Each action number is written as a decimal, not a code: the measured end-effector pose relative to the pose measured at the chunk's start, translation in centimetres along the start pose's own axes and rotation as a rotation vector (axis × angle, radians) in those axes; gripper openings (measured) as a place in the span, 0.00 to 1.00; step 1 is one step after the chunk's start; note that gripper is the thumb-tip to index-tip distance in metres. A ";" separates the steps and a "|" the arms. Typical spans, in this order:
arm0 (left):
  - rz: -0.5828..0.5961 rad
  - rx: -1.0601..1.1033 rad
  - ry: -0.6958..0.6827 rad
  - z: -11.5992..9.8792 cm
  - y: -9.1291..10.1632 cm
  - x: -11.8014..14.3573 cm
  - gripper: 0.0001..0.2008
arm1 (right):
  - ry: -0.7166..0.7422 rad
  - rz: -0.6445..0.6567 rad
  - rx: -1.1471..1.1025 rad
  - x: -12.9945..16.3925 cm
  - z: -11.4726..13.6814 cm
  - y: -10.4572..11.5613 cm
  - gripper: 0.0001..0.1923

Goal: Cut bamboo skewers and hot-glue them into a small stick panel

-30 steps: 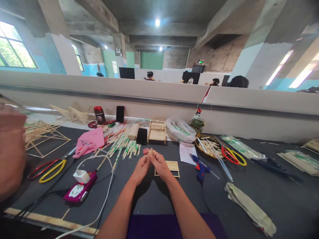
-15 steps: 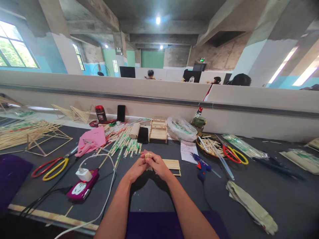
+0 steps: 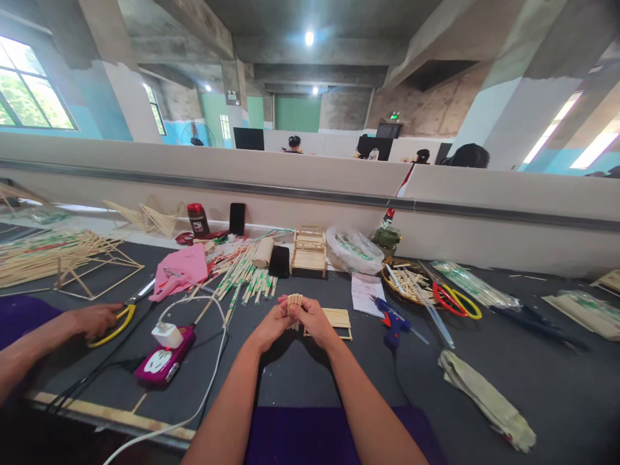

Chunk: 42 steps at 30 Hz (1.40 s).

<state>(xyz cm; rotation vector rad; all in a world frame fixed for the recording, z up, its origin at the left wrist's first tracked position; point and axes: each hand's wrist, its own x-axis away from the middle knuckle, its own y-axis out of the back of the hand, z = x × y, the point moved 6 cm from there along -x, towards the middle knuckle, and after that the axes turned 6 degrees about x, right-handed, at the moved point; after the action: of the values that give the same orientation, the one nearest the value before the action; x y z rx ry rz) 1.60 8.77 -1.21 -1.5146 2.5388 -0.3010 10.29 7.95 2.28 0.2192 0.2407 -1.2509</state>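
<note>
My left hand (image 3: 271, 326) and my right hand (image 3: 312, 321) meet over the dark table (image 3: 300, 381), both closed around a small bundle of short wooden sticks (image 3: 294, 301) whose ends stick up between my fingers. Just behind my right hand lies a flat panel of glued sticks (image 3: 336, 321). Farther back stands a small stick-built model (image 3: 308, 250), with a heap of wrapped chopsticks (image 3: 242, 274) to its left.
A blue glue gun (image 3: 393, 320), a paper note (image 3: 365, 290) and a basket of sticks (image 3: 405, 281) with red-yellow scissors (image 3: 455, 300) lie right. A magenta power strip (image 3: 165, 358) with white cable sits left. Another person's hand (image 3: 94, 318) rests on yellow-handled scissors (image 3: 113, 326).
My hands stayed together on the bundle and lifted it slightly. Another person's arm has come in from the left and laid a hand on the yellow-handled scissors.
</note>
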 end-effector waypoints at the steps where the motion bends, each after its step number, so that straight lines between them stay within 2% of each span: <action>1: -0.001 -0.001 -0.004 0.0 0.0 0.0 0.27 | 0.002 -0.009 0.008 0.0 0.0 0.0 0.17; 9: -0.061 -0.130 -0.027 0.3 0.2 -0.4 0.26 | -0.007 -0.099 0.043 -0.1 -0.8 0.6 0.17; 16: -0.039 -0.134 -0.032 0.1 0.2 -0.4 0.26 | 0.034 -0.086 0.020 0.0 -0.7 0.7 0.15; 24: -0.062 -0.147 -0.012 1.3 0.9 -0.8 0.27 | -0.043 -0.080 -0.059 -0.1 -1.3 0.6 0.17; 28: -0.059 -0.142 -0.008 1.1 0.8 -0.7 0.28 | -0.057 -0.082 -0.065 -0.1 -1.0 0.5 0.18; 35: -0.052 -0.089 -0.001 -0.3 0.3 0.0 0.24 | -0.044 -0.073 -0.022 -0.1 -1.0 0.5 0.19; 42: -0.048 -0.036 0.029 1.1 0.9 -0.4 0.18 | -0.061 -0.020 -0.062 0.0 -1.6 -0.1 0.19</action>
<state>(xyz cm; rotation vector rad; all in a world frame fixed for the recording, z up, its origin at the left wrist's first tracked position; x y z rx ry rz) 1.27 9.42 -2.45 -1.5971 2.5461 -0.2867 10.08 8.41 0.80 0.1253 0.2295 -1.2657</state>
